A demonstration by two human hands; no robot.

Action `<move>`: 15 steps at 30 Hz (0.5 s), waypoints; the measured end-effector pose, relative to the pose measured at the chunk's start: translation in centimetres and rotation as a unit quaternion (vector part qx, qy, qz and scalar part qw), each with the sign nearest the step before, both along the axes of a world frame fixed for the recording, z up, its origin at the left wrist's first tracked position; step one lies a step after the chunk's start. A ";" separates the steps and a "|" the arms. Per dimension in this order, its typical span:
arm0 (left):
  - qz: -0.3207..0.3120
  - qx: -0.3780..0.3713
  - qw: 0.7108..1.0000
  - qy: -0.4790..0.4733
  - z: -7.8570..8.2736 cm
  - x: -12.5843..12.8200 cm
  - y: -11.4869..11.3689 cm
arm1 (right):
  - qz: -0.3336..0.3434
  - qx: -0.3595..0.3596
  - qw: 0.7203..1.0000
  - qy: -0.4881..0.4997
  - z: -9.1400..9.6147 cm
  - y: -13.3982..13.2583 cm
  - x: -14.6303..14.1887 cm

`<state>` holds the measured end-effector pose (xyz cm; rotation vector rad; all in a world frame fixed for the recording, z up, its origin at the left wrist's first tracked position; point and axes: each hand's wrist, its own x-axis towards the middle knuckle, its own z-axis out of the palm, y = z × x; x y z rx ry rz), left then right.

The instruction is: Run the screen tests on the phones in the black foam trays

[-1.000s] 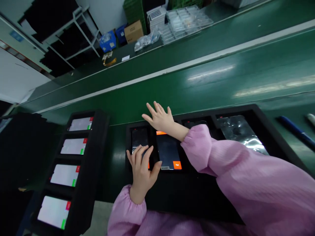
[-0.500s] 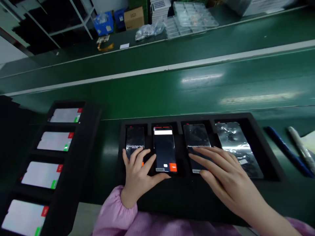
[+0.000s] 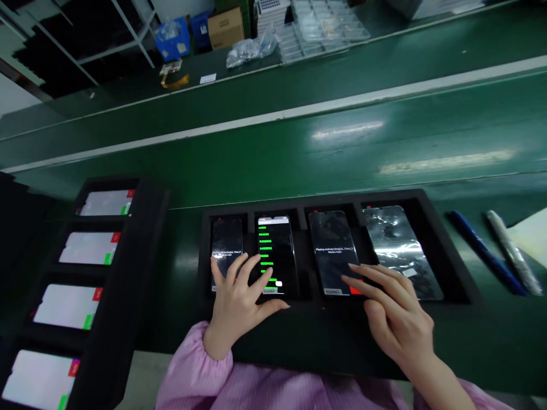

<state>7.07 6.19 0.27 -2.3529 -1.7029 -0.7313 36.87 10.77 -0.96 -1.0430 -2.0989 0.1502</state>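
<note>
A black foam tray (image 3: 299, 250) in front of me holds several smartphones in its slots. My left hand (image 3: 239, 296) is spread over the leftmost phone (image 3: 226, 236) and the second phone (image 3: 280, 245), whose dark screen lists lines of green text. My right hand (image 3: 393, 307) has its fingers stretched out, with fingertips over the lower right of the third phone (image 3: 331, 239), near a red button. That phone's screen shows small white text. At the right end of the tray lies a phone in shiny film (image 3: 397, 245), its lower edge partly behind my right hand.
To the left, a second black foam tray (image 3: 109, 319) holds several phones (image 3: 68, 307) with white screens and red and green corners. A blue pen (image 3: 485, 250) and a silver pen (image 3: 513, 250) lie at right. Clear plastic trays (image 3: 320, 28), a cardboard box (image 3: 225, 28) and a blue bin (image 3: 172, 41) stand at the back.
The second phone's screen has switched from a white bar and red button to a green text list. My right hand has drawn back to the right, uncovering more of the third phone.
</note>
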 end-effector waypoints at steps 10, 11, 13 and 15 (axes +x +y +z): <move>0.208 0.029 0.946 -0.247 -1.3 -8.0 -3.0 | -0.025 -0.012 1.000 -0.006 0.4 0.2 1.0; 0.232 -0.005 0.923 -0.308 -1.4 -8.7 -3.0 | -0.025 -0.012 1.000 -0.008 0.4 0.3 1.1; 0.236 -0.052 0.888 -0.392 -1.8 -9.3 -2.7 | -0.016 -0.008 1.000 -0.013 0.4 0.6 0.9; 0.217 -0.069 0.878 -0.422 -2.1 -8.8 -2.1 | 0.003 0.002 1.000 -0.027 0.4 1.0 0.5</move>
